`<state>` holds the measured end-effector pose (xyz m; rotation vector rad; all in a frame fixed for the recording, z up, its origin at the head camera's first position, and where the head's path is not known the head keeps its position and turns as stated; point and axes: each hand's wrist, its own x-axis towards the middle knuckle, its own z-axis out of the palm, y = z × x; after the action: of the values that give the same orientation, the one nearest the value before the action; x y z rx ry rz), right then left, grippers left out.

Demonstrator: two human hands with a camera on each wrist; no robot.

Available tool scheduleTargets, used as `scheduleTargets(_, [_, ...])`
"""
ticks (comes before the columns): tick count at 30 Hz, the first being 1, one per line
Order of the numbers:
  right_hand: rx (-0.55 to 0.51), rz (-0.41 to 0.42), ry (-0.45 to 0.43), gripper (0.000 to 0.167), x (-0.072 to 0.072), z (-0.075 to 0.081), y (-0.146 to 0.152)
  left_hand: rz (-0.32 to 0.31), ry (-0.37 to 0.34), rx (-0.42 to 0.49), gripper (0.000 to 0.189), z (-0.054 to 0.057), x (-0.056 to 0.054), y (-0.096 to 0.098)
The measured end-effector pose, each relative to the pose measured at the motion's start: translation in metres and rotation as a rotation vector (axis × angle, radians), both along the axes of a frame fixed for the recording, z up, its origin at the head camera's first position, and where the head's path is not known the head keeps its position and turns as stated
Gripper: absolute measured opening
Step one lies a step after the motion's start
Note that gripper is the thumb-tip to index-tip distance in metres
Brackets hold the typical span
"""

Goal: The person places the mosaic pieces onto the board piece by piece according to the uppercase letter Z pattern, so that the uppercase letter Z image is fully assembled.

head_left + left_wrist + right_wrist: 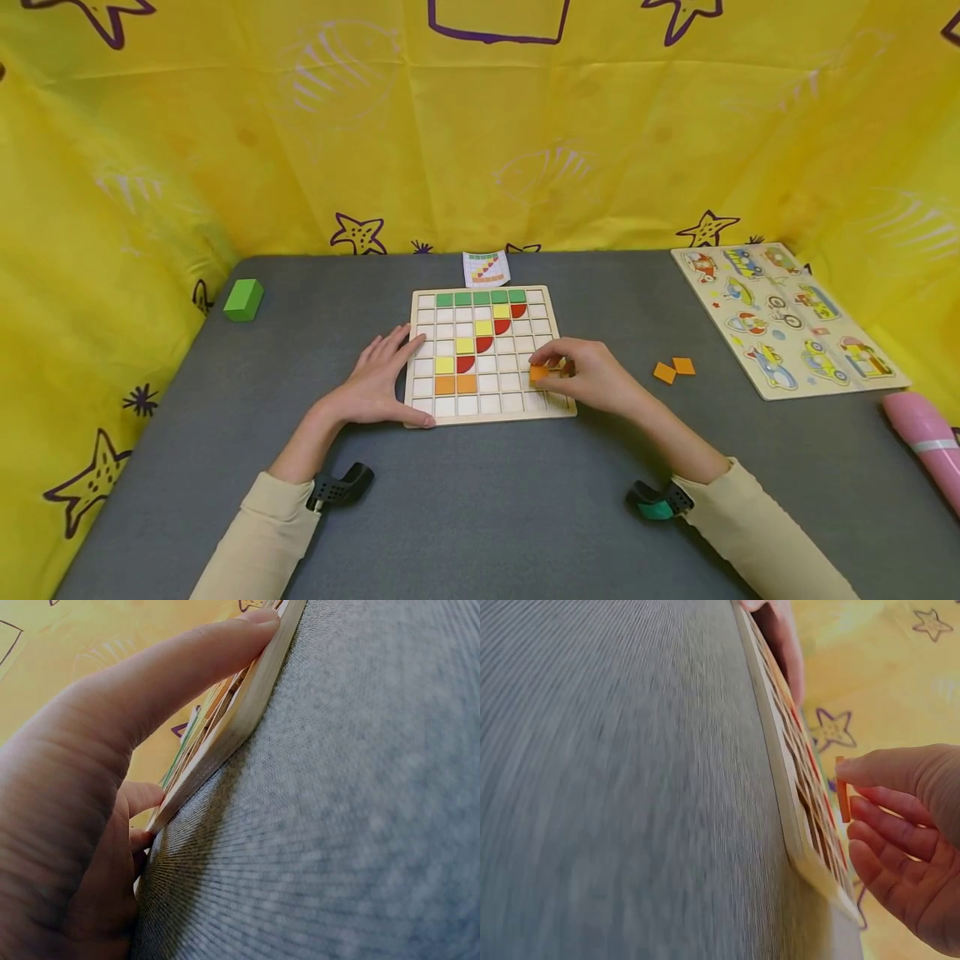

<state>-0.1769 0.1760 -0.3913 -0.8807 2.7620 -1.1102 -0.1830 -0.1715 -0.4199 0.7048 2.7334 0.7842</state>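
A wooden grid board (491, 415) lies on the dark table with coloured tiles in its cells. Green tiles (480, 297) fill part of the top row, yellow squares (465, 345) and red quarter-circle tiles (484, 343) run diagonally, and two orange tiles (456, 384) sit side by side lower left. My left hand (378, 383) rests along the board's left edge, fingers extended, thumb (225, 645) on the near corner. Over the board's right side, my right hand (588, 375) pinches an orange square tile (843, 791) between thumb and fingers. In the right wrist view the tile is apart from the board.
Behind the board lies a small pattern card (486, 269). Two loose orange tiles (673, 369) are right of my right hand. A wooden picture puzzle (787, 321) lies far right, a pink object (926, 442) nearer. A green block (243, 300) stands far left.
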Motion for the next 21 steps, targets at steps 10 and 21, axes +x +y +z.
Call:
scheduleTargets(10, [0.006, 0.069, -0.009, 0.024, -0.003, -0.006, -0.031, -0.003, 0.004, -0.012, 0.124, -0.001, -0.001, 0.0])
scheduleTargets(21, [0.041, 0.139, 0.041, 0.023, -0.006, -0.006, -0.057, -0.003, 0.001, -0.017, 0.124, 0.0, -0.001, -0.001])
